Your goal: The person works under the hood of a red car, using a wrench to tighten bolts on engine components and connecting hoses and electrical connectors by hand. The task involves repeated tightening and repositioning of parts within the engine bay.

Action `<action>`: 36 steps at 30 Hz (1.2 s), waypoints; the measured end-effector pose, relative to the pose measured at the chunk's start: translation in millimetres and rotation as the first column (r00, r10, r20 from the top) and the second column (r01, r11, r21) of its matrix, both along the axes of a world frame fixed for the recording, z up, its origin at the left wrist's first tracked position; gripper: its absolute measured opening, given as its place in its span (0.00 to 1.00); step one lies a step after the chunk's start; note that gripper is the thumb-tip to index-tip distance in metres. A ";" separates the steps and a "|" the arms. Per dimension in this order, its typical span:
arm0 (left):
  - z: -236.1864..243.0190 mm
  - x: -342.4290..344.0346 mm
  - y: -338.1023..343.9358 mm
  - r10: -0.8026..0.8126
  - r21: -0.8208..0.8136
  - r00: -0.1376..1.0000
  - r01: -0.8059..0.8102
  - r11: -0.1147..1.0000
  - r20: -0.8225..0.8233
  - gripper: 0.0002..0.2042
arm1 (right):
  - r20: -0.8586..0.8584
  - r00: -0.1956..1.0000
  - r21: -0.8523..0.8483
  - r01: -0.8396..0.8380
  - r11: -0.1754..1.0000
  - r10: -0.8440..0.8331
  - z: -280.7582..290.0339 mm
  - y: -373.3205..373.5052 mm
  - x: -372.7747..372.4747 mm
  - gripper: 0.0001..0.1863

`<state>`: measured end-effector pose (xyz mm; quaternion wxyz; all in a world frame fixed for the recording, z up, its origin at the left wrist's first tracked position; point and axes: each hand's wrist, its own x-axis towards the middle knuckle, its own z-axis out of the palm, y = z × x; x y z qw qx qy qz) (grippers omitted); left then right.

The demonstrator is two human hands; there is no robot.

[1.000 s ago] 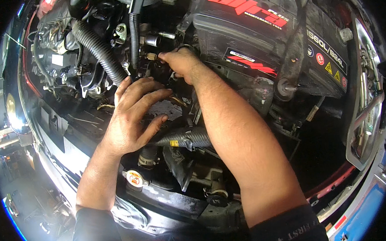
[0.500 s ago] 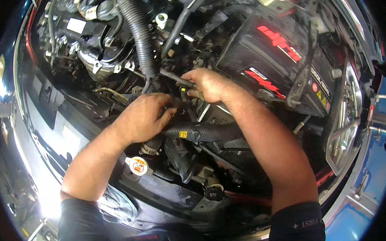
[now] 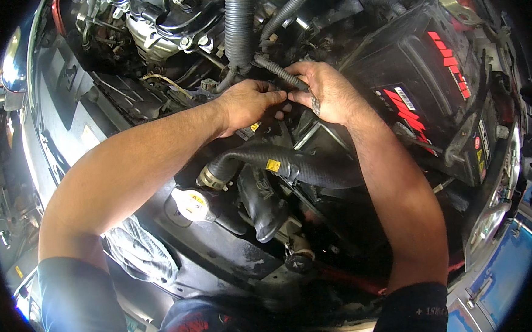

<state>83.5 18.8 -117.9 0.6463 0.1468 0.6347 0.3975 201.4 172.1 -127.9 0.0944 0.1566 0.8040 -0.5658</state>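
My right hand (image 3: 330,95) is closed round the end of a thin corrugated wire conduit (image 3: 277,70), thumb pointing left. Beside it, my left hand (image 3: 244,108) has its thumb and fingers pinched together, their tips meeting the right thumb. Whatever lies between the left fingertips is too small and covered to make out. A yellow tag (image 3: 255,127) peeks out just under the left fingers. Below both hands runs a thick black radiator hose (image 3: 324,168) with a yellow label and a clamp at its left end.
A thick corrugated tube (image 3: 239,30) comes down from the top, near the engine (image 3: 175,25). The black car battery (image 3: 367,77) with red lettering stands at right. A radiator cap (image 3: 190,204) and a grey cloth (image 3: 140,250) lie near my left forearm.
My left hand has moved right and up to meet my right hand, fingertips now together. My right hand keeps its hold on the conduit. The whole view has shifted slightly.
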 end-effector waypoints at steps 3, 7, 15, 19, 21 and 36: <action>-16.2 -0.5 0.5 -0.004 0.030 0.999 0.005 1.000 -0.041 0.18 | -0.134 0.991 0.112 0.044 0.993 -0.028 -8.1 -1.2 1.7 0.23; -32.0 -4.8 -1.9 -0.033 0.066 0.990 0.043 0.997 -0.137 0.18 | -0.085 0.985 -0.071 0.142 0.987 -0.148 -5.8 0.0 3.7 0.18; -19.9 -7.1 -1.1 -0.141 0.098 0.914 0.192 0.977 -0.380 0.18 | 0.004 0.999 0.283 0.047 0.958 -0.050 6.5 -2.5 3.9 0.16; -10.9 -4.0 0.9 -0.159 0.036 0.884 0.194 0.980 -0.439 0.18 | 0.104 0.994 0.245 0.020 0.969 -0.046 6.6 -1.6 0.8 0.18; -9.5 -3.5 1.9 -0.182 0.037 0.863 0.225 0.974 -0.471 0.17 | 0.131 0.991 0.292 -0.003 0.956 -0.037 7.0 -0.5 -0.4 0.16; -17.2 -3.4 -0.3 -0.171 0.041 0.896 0.205 0.978 -0.409 0.23 | 0.219 0.972 0.137 0.061 0.989 -0.090 7.2 5.2 -4.7 0.11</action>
